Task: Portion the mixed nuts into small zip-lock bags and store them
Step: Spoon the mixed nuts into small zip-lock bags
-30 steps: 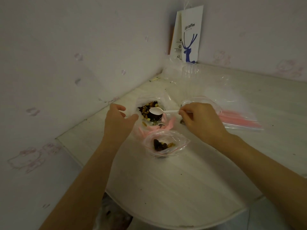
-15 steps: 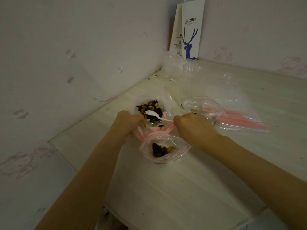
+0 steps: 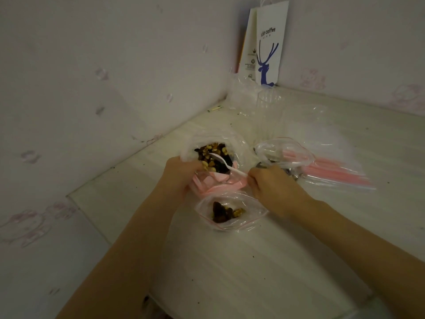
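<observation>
A large clear bag of mixed nuts stands open in the middle of the white table. My left hand grips its near left side. A white plastic spoon has its bowl among the nuts, and my right hand pinches its handle. Just in front lies a small zip-lock bag, open, with a few nuts inside. Pink-sealed empty bags lie under the big bag.
Another small bag and a pile of flat zip-lock bags lie to the right. A clear cup and a white paper coffee bag stand in the back corner. Walls close off the left and back.
My left hand has closed on the side of the big nut bag. The spoon has dipped from above the bag into the nuts.
</observation>
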